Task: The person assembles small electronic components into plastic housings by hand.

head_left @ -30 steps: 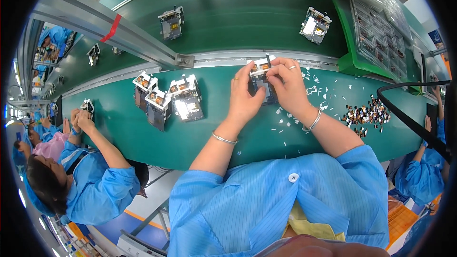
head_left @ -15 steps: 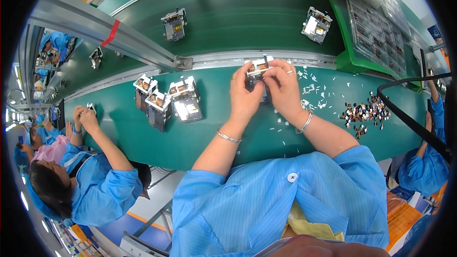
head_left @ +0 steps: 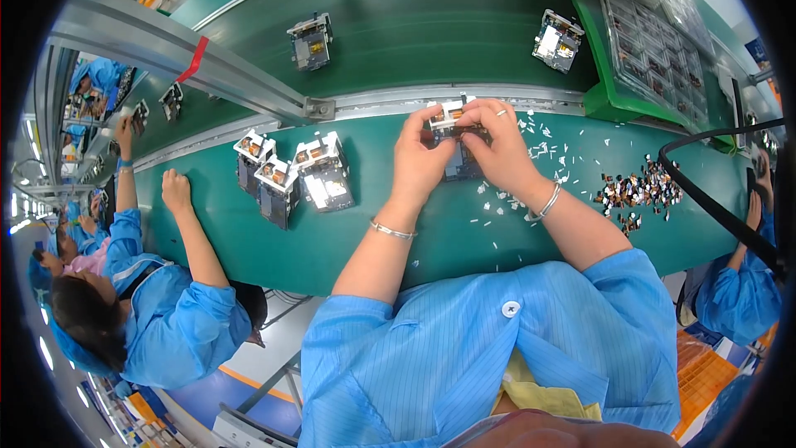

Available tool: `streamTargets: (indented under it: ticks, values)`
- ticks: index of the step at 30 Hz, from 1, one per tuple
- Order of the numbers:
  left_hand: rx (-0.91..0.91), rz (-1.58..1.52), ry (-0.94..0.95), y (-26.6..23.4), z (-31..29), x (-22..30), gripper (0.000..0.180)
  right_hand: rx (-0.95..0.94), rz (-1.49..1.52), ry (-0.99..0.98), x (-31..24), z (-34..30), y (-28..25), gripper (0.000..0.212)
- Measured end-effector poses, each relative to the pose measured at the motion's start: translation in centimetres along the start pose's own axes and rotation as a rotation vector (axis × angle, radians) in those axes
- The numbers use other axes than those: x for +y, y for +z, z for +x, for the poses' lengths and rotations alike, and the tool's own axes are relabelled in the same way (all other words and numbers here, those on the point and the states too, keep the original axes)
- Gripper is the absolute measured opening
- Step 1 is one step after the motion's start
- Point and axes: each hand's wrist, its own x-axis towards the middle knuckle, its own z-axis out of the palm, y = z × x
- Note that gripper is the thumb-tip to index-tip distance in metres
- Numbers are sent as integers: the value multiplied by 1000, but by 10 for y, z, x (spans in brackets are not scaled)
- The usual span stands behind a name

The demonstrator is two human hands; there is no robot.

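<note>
Between my two hands stands an electronic module (head_left: 463,169) with a white frame, copper-coloured parts and a dark circuit board, at the far edge of the green table (head_left: 373,257). My left hand (head_left: 420,158) grips its left side, thumb in front and fingers around the white top. On the other side my right hand (head_left: 495,145) has its thumb and fingers closed at the frame; whether a small part is pinched there is hidden. Three similar modules, a left one (head_left: 254,149), a middle one (head_left: 276,189) and a right one (head_left: 324,176), are grouped to the left.
White scraps (head_left: 543,151) and a pile of small parts (head_left: 637,197) lie right. Beyond a metal rail, a green belt (head_left: 431,29) carries modules (head_left: 311,43). A green bin (head_left: 618,104) holds clear trays (head_left: 655,50). A black cable (head_left: 717,207) arcs at right; a co-worker (head_left: 166,315) sits left.
My hands stay on the module, which sits slightly lower with more of its board showing. Modules on the belt have shifted slightly right. The co-worker's hands have separated, one reaching toward the belt.
</note>
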Motion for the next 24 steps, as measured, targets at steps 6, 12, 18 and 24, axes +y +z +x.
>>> streamTargets:
  ticks: [6, 12, 18, 24]
  values:
    - [-4, -4, -40, 0, 1, 3, 48, -32, -72, 49, 2, 2, 5, 36]
    - [10, 19, 27, 2, 3, 0, 47, -9, -111, 61, -4, 4, 13, 36]
    - [5, -10, 3, 1, 1, -9, 48, -94, -20, 39, 10, 10, 5, 34]
    - [74, 115, 106, -21, 21, 1, 68, -78, -36, 68, 23, 57, -22, 28]
